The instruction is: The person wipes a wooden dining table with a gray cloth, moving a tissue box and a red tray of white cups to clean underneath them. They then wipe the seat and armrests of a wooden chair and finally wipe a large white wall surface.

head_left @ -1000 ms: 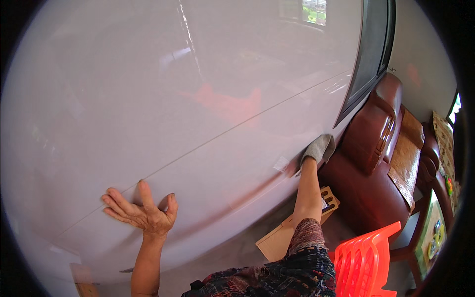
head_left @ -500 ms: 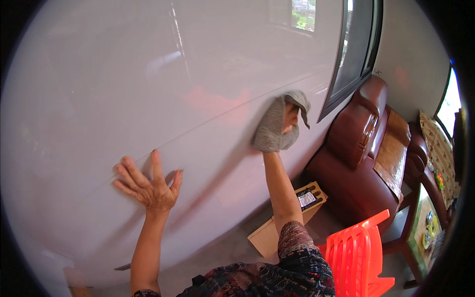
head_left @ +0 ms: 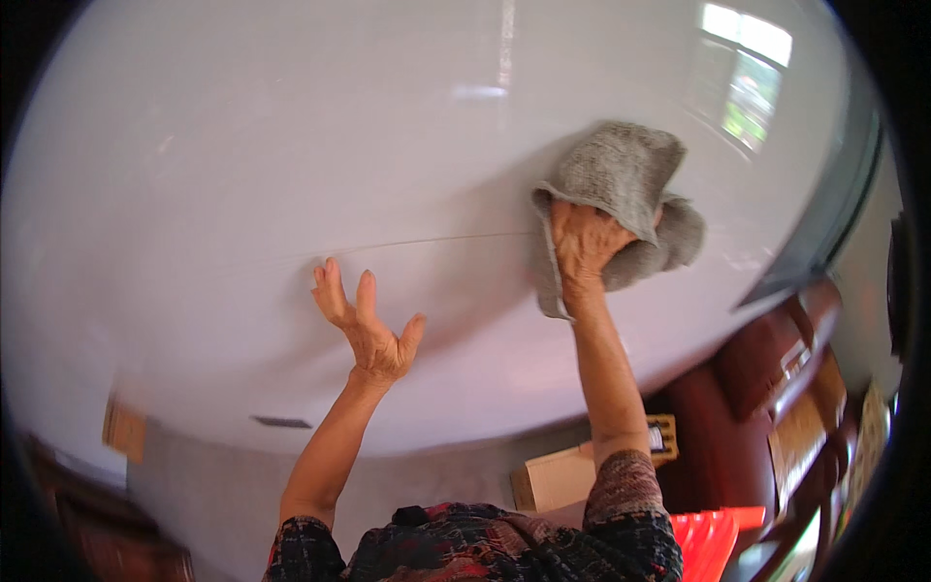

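My right hand (head_left: 590, 238) is closed on a grey cloth (head_left: 626, 175) and presses it to a glossy white wall (head_left: 407, 155). The cloth bunches above and to the right of the hand, and part of it covers the fingertips. Lower and to the left, my left hand (head_left: 369, 320) has its fingers spread, holding nothing. Its fingertips are at the wall, just below a thin seam; whether they touch it, I cannot tell.
A dark-framed window (head_left: 824, 223) borders the wall on the right. Below it sit a brown leather sofa (head_left: 713, 436), a cardboard box (head_left: 558, 480) and red plastic chairs (head_left: 706, 543). Dark wooden furniture (head_left: 116, 533) stands at the lower left.
The view has swung left. My right hand has shifted the cloth over the wall, and the cloth now lies more spread out. My left hand's fingers have come closer together.
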The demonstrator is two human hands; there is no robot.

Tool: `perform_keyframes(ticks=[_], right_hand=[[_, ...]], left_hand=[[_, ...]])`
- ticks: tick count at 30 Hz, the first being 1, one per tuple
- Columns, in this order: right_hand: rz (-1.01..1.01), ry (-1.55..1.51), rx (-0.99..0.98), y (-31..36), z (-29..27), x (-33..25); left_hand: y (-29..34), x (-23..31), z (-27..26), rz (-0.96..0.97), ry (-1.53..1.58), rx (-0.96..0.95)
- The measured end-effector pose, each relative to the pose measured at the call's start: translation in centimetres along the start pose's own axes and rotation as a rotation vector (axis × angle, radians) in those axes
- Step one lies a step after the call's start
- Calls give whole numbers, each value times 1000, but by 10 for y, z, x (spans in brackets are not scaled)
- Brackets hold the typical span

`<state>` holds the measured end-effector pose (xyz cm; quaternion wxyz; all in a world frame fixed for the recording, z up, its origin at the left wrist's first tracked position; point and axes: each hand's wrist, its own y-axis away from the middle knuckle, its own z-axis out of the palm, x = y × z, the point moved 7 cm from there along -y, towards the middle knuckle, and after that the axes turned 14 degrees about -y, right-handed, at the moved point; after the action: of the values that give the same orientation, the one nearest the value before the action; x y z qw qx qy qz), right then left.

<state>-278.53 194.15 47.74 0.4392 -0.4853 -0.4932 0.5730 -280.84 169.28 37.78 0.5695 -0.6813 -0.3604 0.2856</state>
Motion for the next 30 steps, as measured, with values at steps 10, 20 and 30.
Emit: perform_keyframes(ticks=[10, 20, 30], right_hand=[[-302, -247, -283, 20, 56, -214], [-657, -442, -500, 64, 100, -361], [-159, 67, 119, -31, 46, -165]], left_hand=[[31, -159, -95, -449, -251, -7], [94, -219, -71, -430, -414, -166], [92, -227, -89, -350, -426, -286]])
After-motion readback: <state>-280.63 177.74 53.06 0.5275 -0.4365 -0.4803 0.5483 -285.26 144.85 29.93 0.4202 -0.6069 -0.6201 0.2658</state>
